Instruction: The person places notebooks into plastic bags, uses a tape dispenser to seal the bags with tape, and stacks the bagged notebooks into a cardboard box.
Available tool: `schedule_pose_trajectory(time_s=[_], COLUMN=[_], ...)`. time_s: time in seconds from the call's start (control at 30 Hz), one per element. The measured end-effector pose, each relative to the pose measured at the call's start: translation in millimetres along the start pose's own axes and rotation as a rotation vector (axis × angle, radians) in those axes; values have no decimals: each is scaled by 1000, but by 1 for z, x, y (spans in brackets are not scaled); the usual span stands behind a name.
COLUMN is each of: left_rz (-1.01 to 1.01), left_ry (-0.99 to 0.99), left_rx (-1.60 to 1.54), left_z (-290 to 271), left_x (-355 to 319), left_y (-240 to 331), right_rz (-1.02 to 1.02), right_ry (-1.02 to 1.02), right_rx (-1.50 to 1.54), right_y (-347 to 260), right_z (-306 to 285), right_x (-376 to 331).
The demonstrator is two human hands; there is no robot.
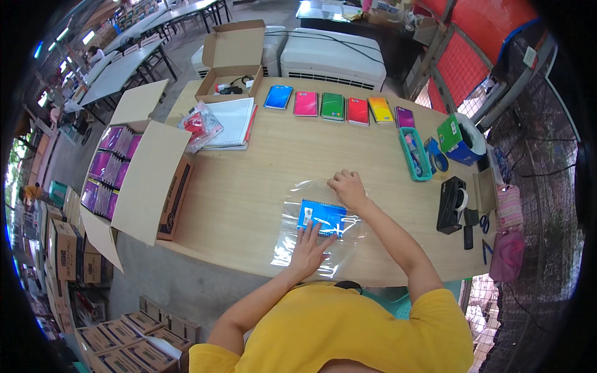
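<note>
L hand hid part of the near edge of the blue notebook; glare on the clear plastic blurred its outline, so couldn't tell if the notebook was in it or on top. R hand fingertips were partly hidden by the fingers' own bend. Stuff in the teal basket, far right, was hard to make out; a raised flap hid part of the carton at left. Yellow shirt was cut off at the near edge.

Notebook lay nr the middle of the bench, just beyond L hand's palm, w/ the fingers spread open over its near part. R hand was just beyond the notebook's far right corner, fingers curled at the plastic's far edge; couldn't tell if it was pinching.

Materials: notebook rectangular, glossy cover, wire spiral along far edge. Plastic thin, wrinkled, shiny. Bench smooth, pale wood-look. Carton brown cardboard w/ purple notebooks stacked inside. Small multicolour pads in a row, far side. Tape dispenser black, right side.
</note>
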State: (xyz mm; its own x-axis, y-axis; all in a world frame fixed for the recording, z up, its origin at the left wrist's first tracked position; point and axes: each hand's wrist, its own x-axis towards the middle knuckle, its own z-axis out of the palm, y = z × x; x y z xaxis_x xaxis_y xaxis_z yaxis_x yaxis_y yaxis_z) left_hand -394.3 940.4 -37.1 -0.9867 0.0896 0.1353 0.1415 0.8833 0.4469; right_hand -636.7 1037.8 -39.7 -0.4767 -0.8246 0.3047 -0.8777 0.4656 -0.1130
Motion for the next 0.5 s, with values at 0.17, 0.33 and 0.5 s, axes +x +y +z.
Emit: schedule_pose_trajectory(time_s=[0.17,0.33,0.5], left_rz=[-73,-100,-134], left_ry=[-9,-4,-3], left_rx=[21,54,62], left_z=[-2,-3,-5], left_x=[2,7,12], left_y=[4,8,14], right_rz=[-71,77,251], right_ry=[26,-157,-370], right_rx=[66,270,375], right_y=[-15,-18,10], right_z=[-18,-15,4], right_x=[-3,-2,19])
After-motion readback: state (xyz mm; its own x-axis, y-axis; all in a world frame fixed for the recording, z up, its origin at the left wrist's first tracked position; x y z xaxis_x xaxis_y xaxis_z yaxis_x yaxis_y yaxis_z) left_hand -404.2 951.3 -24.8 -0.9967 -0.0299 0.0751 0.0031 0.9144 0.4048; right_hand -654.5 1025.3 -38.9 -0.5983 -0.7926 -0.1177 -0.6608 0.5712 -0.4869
